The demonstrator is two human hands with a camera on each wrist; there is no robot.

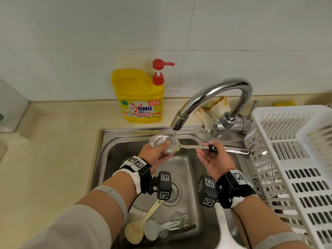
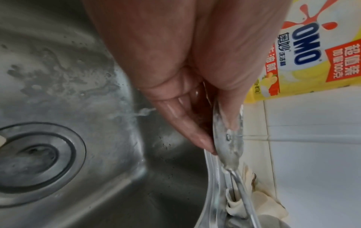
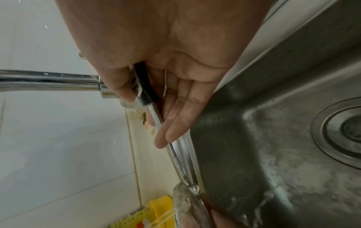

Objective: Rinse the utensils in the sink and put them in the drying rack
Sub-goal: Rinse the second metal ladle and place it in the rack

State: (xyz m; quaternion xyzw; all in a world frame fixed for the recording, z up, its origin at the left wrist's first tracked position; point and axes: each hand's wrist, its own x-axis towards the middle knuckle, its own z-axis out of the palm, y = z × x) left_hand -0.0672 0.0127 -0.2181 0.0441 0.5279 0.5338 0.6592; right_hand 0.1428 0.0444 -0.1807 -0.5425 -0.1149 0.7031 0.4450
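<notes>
A steel ladle (image 1: 159,140) lies level under the running tap (image 1: 177,123), and the thin stream lands in its bowl (image 2: 228,138). My left hand (image 1: 166,149) pinches the bowl, thumb inside and fingers behind, as the left wrist view shows (image 2: 216,132). My right hand (image 1: 203,148) holds the handle (image 3: 175,148) near its black sleeve, thumb on top and fingers stretched beneath (image 3: 146,120). On the bottom of the sink (image 1: 111,141) lie a beige spoon (image 1: 136,230), grey spoons (image 1: 154,230) and white forks (image 1: 176,221). The white drying rack (image 1: 287,159) stands to the right.
A yellow detergent bottle (image 1: 140,97) stands on the counter behind the sink's left corner. A crumpled rag (image 1: 212,108) lies behind the tap base. A yellow sponge (image 1: 284,104) sits by the wall beyond the rack. The drain (image 1: 172,191) is below my wrists.
</notes>
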